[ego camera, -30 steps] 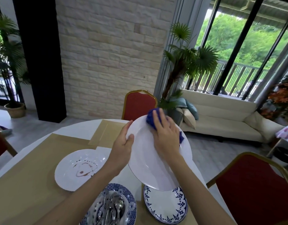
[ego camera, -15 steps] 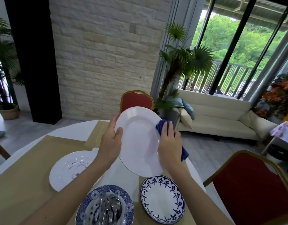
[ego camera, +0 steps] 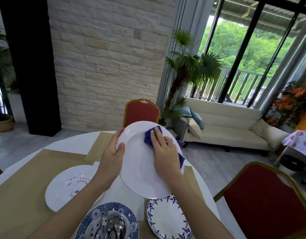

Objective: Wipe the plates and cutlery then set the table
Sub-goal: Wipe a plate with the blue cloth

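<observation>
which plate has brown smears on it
The plain white plate lying at left; the held plate looks clean, the cutlery plate and right plate are blue-patterned.

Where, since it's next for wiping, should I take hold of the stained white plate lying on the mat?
The stained plate lies flat, so pinch its broad rim, thumb on top, probably from the left: that edge is bare, the stains sit in the middle, and the cutlery plate crowds its near right side.

Cutlery [ego camera: 112,225] lies in a bowl [ego camera: 99,209] (left of the nearest plate [ego camera: 166,219]).
</observation>
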Action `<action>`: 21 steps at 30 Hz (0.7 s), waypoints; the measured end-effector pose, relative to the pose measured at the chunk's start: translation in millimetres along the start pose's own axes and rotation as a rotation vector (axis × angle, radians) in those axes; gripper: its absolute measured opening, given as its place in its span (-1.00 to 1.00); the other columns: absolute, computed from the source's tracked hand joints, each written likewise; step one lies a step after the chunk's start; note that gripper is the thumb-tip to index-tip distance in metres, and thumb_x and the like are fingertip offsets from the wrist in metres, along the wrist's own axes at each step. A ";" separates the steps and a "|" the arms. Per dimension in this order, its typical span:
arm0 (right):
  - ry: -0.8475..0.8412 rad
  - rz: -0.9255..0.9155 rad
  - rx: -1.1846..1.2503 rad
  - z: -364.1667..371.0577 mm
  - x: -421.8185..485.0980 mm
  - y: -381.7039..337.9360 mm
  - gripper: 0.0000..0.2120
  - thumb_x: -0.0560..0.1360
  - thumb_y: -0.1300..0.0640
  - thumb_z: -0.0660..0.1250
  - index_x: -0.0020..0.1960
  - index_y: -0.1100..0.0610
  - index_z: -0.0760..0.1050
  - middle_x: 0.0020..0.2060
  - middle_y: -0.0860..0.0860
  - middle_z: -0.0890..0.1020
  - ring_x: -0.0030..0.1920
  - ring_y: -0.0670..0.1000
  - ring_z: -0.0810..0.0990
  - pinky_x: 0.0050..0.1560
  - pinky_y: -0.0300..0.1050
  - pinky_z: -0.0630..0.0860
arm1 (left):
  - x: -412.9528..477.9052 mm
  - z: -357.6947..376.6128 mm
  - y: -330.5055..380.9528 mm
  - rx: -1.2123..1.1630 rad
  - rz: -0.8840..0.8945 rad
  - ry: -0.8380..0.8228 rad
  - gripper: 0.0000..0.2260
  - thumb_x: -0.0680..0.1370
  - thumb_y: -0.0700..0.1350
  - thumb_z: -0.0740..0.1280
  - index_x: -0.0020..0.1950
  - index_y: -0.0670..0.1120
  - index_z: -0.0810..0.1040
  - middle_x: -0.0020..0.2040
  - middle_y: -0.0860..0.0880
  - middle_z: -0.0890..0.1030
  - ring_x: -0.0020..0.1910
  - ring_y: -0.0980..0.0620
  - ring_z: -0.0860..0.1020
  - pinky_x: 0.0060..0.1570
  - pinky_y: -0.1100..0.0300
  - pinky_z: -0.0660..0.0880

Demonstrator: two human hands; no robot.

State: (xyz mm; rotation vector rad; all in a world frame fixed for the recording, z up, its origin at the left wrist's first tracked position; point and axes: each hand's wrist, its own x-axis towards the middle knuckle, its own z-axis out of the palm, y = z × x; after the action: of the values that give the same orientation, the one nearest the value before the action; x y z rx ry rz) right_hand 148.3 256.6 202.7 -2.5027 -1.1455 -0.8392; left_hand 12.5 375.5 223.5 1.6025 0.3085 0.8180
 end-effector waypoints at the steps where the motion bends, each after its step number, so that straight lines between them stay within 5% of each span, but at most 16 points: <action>1: -0.020 0.046 -0.039 -0.5 -1.2 2.7 -0.39 0.32 0.27 0.36 0.37 0.16 0.43 0.36 0.07 0.46 0.04 0.11 0.50 -0.13 0.00 0.57 | 1.4 -1.6 2.6 -0.006 -0.007 0.013 -0.61 0.65 -0.19 0.10 0.41 0.17 0.31 0.24 0.13 0.48 0.19 0.13 0.47 0.10 0.25 0.40; 3: -0.079 0.117 -0.097 -2.4 -11.3 -4.5 -0.33 0.24 0.24 0.50 0.34 0.19 0.45 0.32 0.10 0.48 -0.02 0.13 0.55 -0.21 -0.04 0.55 | 5.2 -6.0 4.3 0.025 -0.007 0.048 -0.62 0.66 -0.17 0.09 0.41 0.20 0.30 0.21 0.14 0.48 0.18 0.10 0.47 0.10 0.18 0.43; 7: -0.154 0.001 0.024 0.8 -46.8 -26.8 -0.45 0.44 0.21 0.23 0.43 0.18 0.32 0.38 0.04 0.34 0.14 0.09 0.45 0.15 -0.15 0.39 | 6.7 -10.2 1.3 0.103 0.009 0.099 -0.59 0.65 -0.20 0.07 0.44 0.17 0.27 0.25 0.17 0.44 0.24 0.09 0.42 0.22 0.15 0.37; 9: -0.319 -0.085 0.301 -2.9 -61.2 -30.2 -0.48 0.62 -0.04 0.14 0.52 0.11 0.18 0.48 -0.03 0.22 0.29 0.09 0.30 0.34 -0.17 0.21 | 10.2 -12.1 -3.6 0.122 -0.006 0.114 -0.57 0.64 -0.21 0.06 0.46 0.17 0.25 0.30 0.16 0.42 0.28 0.09 0.39 0.29 0.12 0.34; 11: -0.434 -0.261 0.364 -10.0 -64.3 -29.1 -0.27 0.52 -0.27 0.14 0.55 0.07 0.07 0.52 -0.07 0.14 0.35 0.05 0.19 0.39 -0.19 0.10 | 12.3 -12.1 -5.3 0.132 -0.021 0.095 -0.57 0.65 -0.19 0.06 0.47 0.17 0.23 0.36 0.12 0.40 0.32 0.06 0.38 0.35 0.03 0.33; 13: -0.314 -0.322 0.325 -12.0 -60.8 -26.7 -0.28 0.43 0.02 0.45 0.49 0.14 0.22 0.43 0.05 0.36 0.23 0.04 0.32 0.29 -0.18 0.26 | 15.0 -9.4 -1.6 0.120 -0.040 0.065 -0.56 0.65 -0.19 0.07 0.47 0.17 0.21 0.34 0.10 0.40 0.27 0.04 0.41 0.25 0.05 0.41; 15: -0.239 -0.304 0.323 -23.5 -47.5 -21.2 -0.40 0.30 0.37 0.45 0.31 0.20 0.44 0.11 0.10 0.62 0.04 0.06 0.46 0.08 -0.13 0.38 | 22.3 -6.7 6.9 0.042 -0.132 0.038 -0.54 0.64 -0.19 0.08 0.49 0.17 0.17 0.28 0.04 0.43 0.14 -0.01 0.50 -0.01 0.06 0.54; 18: -0.274 -0.112 0.386 -55.2 -21.9 -5.5 -0.71 0.49 0.24 0.34 0.20 0.11 0.52 -0.18 -0.12 0.54 -0.04 0.04 0.54 -0.08 -0.17 0.37 | 34.4 -6.4 18.9 -0.078 -0.401 -0.067 -0.54 0.64 -0.11 0.10 0.51 0.14 0.07 0.28 -0.10 0.41 0.08 -0.12 0.55 -0.15 0.03 0.59; 21: -0.217 0.031 0.644 -73.1 -5.7 18.1 -0.76 0.39 0.16 0.49 -0.01 -0.04 0.53 -0.23 -0.20 0.56 -0.20 -0.14 0.56 -0.18 -0.29 0.42 | 43.7 -12.0 14.6 0.202 -0.450 -0.193 -0.51 0.59 0.26 0.01 0.49 0.14 0.11 0.43 0.00 0.25 0.35 -0.06 0.32 0.25 -0.10 0.37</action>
State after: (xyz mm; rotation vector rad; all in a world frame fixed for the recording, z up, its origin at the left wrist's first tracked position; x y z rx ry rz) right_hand 130.2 208.0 257.6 -2.0842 -1.1975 -0.1399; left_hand 32.2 408.5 251.7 1.6965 0.6015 0.2921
